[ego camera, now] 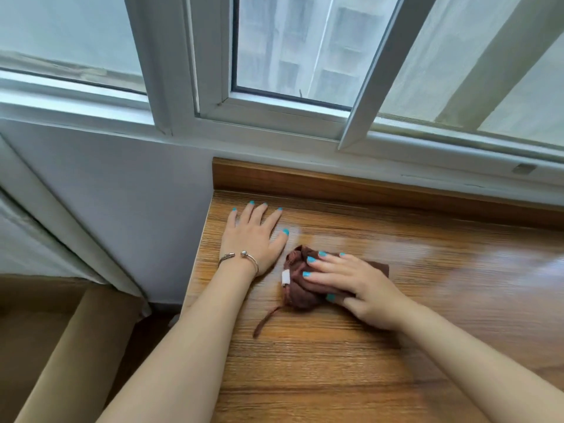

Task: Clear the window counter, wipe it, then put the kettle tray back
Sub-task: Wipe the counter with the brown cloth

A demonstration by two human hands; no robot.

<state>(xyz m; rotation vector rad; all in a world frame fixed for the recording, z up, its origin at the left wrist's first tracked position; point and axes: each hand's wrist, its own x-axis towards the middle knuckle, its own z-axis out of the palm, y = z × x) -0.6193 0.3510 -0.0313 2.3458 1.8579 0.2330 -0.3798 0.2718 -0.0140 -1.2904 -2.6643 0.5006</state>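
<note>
- The right hand (351, 285) lies on the brown cloth (300, 280) with fingers nearly straight and spread, pressing it flat against the wooden window counter (335, 361); the thumb lies along the near edge of the cloth.
- The left hand (254, 236) rests palm down on the counter, fingers extended and slightly fanned, holding nothing. It sits just beside the cloth, at the counter's left end.
- A thin metal bangle (241, 258) circles the left wrist.
- The cloth is bunched into a loose wad (not folded). A small white tag (285, 276) shows on its left side, and a narrow brown strip (268, 319) trails from it toward the near left across the wood.
- The counter surface shows wood grain and a pale sheen to the right of the hands. A raised wooden lip (335, 183) runs along its far edge, against the wall.
- Above the lip stands a white-framed sliding window (210, 71); the panes show a pale building outside.
- Left of the counter, a light curtain (45, 239) hangs near the wall, with a tan upholstered surface (45, 346) below it.
</note>
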